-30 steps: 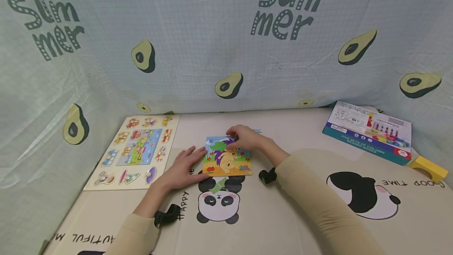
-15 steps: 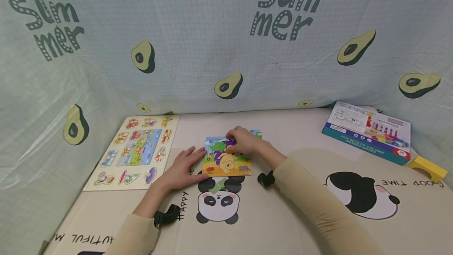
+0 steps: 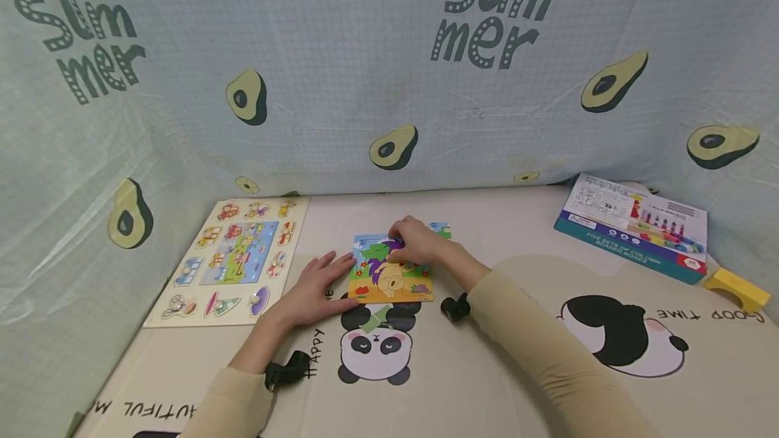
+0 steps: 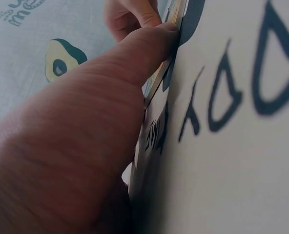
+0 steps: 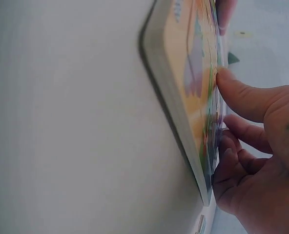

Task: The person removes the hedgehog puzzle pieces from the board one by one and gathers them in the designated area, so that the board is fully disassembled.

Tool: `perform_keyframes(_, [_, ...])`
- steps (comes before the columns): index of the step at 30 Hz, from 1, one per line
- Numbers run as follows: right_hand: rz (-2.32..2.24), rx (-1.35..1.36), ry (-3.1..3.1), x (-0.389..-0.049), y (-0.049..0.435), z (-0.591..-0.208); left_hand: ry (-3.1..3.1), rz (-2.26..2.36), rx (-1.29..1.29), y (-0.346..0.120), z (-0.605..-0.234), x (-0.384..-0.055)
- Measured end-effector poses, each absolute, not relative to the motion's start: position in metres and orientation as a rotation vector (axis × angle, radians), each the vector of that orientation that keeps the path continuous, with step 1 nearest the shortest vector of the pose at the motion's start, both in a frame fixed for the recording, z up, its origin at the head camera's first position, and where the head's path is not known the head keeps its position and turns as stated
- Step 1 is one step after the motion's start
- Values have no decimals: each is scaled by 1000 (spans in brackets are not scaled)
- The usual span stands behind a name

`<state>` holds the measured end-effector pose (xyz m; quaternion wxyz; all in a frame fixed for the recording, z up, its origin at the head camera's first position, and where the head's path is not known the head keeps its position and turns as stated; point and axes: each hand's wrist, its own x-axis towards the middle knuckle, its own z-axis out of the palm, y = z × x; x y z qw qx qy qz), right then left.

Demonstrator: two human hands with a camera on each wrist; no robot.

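Note:
A jigsaw puzzle [image 3: 365, 293] in a flat board, picturing a purple-haired cartoon animal, lies in the middle of the table. My left hand [image 3: 312, 293] rests at its left side, fingers spread, thumb against the lower left corner. My right hand [image 3: 421, 240] is over the upper right part. In the right wrist view, the thumb [image 5: 242, 97] and forefinger touch the puzzle's face a little apart, the other fingers curled. Whether they pinch a piece cannot be seen. A blue and green puzzle piece [image 3: 441, 227] shows just behind the right hand.
A wooden board with knobbed vehicle pieces [image 3: 291, 299] lies at the left. A teal bead box [image 3: 633, 225] stands at the back right, beside a yellow block [image 3: 739, 289]. The avocado-print sheet [image 3: 328, 86] hangs behind the table.
The right hand and forearm have shifted slightly left, showing more of the blue and green piece behind them. The left hand and puzzle board have stayed in place.

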<state>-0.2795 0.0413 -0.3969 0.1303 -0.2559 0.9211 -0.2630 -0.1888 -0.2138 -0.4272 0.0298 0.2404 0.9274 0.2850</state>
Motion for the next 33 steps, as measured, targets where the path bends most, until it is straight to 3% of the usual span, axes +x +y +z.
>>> perform_keyframes(33, [-1055,-818,2634,-282,47,-399,2853,870,718,-213,-426,-190])
